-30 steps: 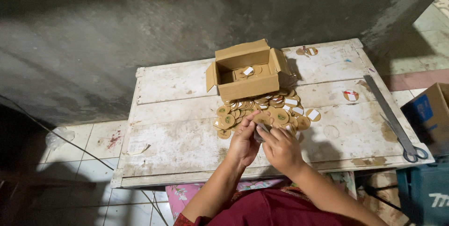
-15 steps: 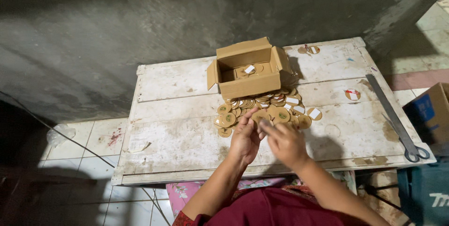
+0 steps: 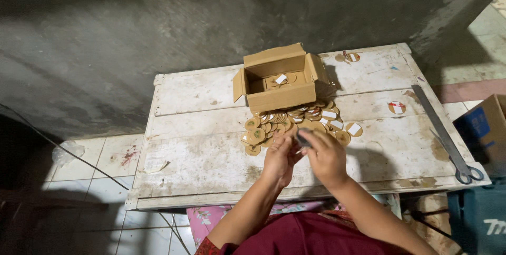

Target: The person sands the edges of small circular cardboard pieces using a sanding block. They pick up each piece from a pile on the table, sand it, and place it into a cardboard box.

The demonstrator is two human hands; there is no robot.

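My left hand point(image 3: 279, 156) and my right hand point(image 3: 325, 155) meet over the near middle of a worn white wooden table point(image 3: 200, 144). Between their fingertips is a small dark round piece point(image 3: 303, 139), pinched mainly by the right hand while the left fingers touch it. Just beyond the hands lies a heap of several tan round discs point(image 3: 295, 123), some with white labels. An open cardboard box point(image 3: 279, 78) stands behind the heap with a few discs inside.
A long pair of metal scissors point(image 3: 445, 133) lies along the table's right edge. Single labelled discs point(image 3: 397, 107) lie at the right and far right corner. A cardboard carton point(image 3: 487, 126) stands on the floor to the right. A concrete wall rises behind the table.
Both hands have shifted slightly toward the near edge while staying together; the small piece between the fingers shows more clearly now.
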